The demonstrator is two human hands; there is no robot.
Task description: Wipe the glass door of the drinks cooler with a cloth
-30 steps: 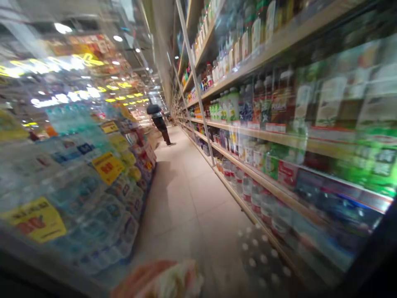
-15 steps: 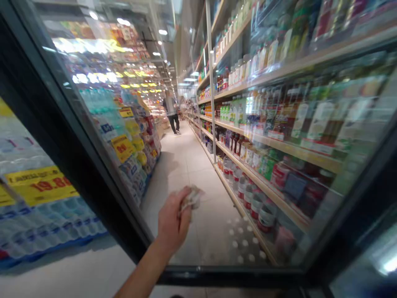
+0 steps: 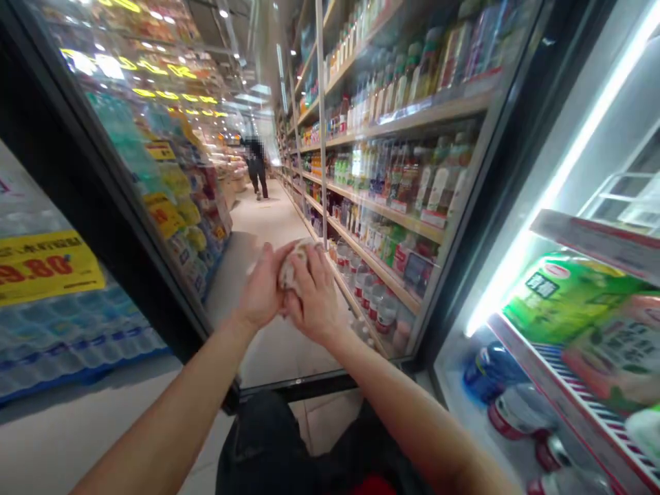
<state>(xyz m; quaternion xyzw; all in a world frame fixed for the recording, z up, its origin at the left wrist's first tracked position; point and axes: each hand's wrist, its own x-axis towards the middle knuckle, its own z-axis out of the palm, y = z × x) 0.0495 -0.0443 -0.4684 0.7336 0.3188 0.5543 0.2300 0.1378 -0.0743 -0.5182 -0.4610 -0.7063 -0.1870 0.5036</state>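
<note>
A crumpled, pale cloth (image 3: 289, 273) is bunched between my two hands, in front of a black-framed glass door (image 3: 289, 347). My left hand (image 3: 260, 289) is wrapped round its left side, a little blurred. From the right, my right hand (image 3: 315, 292) presses on the cloth with bent fingers. Both hands are close together, near the middle of the view. Whether the cloth touches the glass I cannot tell.
To the right is a lit fridge with green packs (image 3: 572, 292) on a wire shelf and bottles (image 3: 520, 410) below. Drink shelves (image 3: 392, 213) show through or in the glass. A yellow price sign (image 3: 49, 267) hangs over bottled water at left. A person (image 3: 256, 165) stands far down the aisle.
My right hand has come into view and joined the left on the cloth. The hands are higher in the view. The view has shifted, showing the fridge interior at right.
</note>
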